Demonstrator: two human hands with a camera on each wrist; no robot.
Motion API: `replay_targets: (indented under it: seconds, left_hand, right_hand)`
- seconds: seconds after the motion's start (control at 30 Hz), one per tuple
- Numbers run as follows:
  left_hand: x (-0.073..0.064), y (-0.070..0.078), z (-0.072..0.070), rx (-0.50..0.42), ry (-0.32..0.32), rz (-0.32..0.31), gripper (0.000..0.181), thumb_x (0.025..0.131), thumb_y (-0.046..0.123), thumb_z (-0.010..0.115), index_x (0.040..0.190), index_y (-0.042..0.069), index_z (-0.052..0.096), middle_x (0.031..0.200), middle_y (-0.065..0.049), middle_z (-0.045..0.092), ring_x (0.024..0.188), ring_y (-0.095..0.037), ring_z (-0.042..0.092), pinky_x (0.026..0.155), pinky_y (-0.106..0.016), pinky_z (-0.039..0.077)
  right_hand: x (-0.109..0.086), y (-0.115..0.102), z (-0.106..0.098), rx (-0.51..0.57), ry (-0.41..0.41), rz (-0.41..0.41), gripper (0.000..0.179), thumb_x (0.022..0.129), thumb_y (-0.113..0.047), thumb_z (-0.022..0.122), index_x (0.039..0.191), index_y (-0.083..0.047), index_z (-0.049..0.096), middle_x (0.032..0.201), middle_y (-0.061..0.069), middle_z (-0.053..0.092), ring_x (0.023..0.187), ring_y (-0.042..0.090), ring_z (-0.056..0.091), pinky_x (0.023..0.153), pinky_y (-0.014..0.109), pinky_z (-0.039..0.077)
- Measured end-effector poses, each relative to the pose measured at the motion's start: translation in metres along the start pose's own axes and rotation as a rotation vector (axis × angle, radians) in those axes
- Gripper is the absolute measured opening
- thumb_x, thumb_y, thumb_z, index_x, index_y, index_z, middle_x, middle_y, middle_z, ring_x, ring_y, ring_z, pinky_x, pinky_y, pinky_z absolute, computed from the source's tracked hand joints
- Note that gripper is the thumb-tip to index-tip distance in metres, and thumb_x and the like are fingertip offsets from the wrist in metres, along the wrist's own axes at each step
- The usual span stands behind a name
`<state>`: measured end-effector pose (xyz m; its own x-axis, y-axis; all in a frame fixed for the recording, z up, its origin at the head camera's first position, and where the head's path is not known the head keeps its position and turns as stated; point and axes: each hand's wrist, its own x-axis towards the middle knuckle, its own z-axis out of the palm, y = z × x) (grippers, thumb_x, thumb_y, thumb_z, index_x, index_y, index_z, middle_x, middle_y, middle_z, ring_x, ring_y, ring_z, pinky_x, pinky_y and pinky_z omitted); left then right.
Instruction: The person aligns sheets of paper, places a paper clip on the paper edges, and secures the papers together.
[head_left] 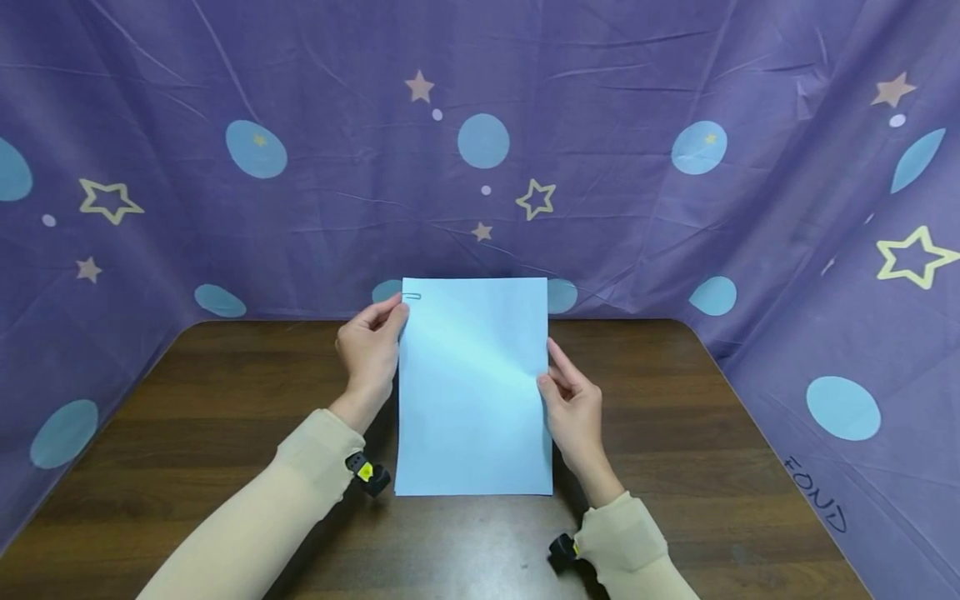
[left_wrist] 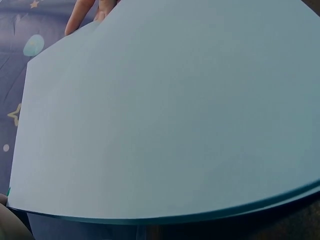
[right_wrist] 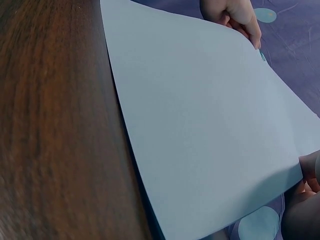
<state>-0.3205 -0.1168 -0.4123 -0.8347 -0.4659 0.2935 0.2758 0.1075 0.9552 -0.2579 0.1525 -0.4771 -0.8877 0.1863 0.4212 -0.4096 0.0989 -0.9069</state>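
Observation:
A light-blue stack of paper sheets [head_left: 474, 392] is held up, tilted, over the table in the head view. At its upper left corner sits a small paper clip [head_left: 412, 296], which shows as a green bit of wire [right_wrist: 262, 55] in the right wrist view. My left hand [head_left: 373, 343] pinches the left edge just below the clip, thumb in front. On the opposite side my right hand [head_left: 576, 410] pinches the right edge about midway, thumb on the front face and fingers behind. In the left wrist view the paper's lower edge shows more than one layer.
A brown wooden table [head_left: 247, 450] lies beneath the paper. Behind it and on both sides hangs a purple curtain [head_left: 360, 167] with stars and dots. Each sleeve carries a small black wrist camera, the left camera [head_left: 369, 473] and the right camera [head_left: 562, 553].

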Motion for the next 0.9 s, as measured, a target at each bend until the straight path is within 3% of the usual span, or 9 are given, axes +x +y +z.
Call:
replay_targets:
  seconds: [0.47, 0.9]
  left_hand:
    - [0.0033, 0.002, -0.0037, -0.008, -0.054, -0.017, 0.02, 0.097, 0.025, 0.081, 0.116, 0.019, 0.084, 0.11, 0.001, 0.079, 0.09, -0.008, 0.064, 0.069, -0.015, 0.051]
    - [0.0007, 0.0005, -0.0004, 0.008, -0.025, -0.023, 0.021, 0.096, 0.025, 0.081, 0.116, 0.02, 0.084, 0.103, 0.001, 0.079, 0.092, -0.008, 0.07, 0.073, -0.015, 0.055]
  right_hand:
    - [-0.0006, -0.0002, -0.0007, -0.007, 0.007, 0.003, 0.055, 0.101, 0.001, 0.07, 0.148, -0.029, 0.065, 0.095, 0.019, 0.074, 0.064, 0.01, 0.041, 0.058, 0.018, 0.037]
    - [-0.0001, 0.0004, -0.0008, -0.013, 0.008, 0.003, 0.055, 0.102, 0.0, 0.069, 0.148, -0.03, 0.064, 0.091, 0.018, 0.072, 0.064, 0.011, 0.042, 0.058, 0.018, 0.037]
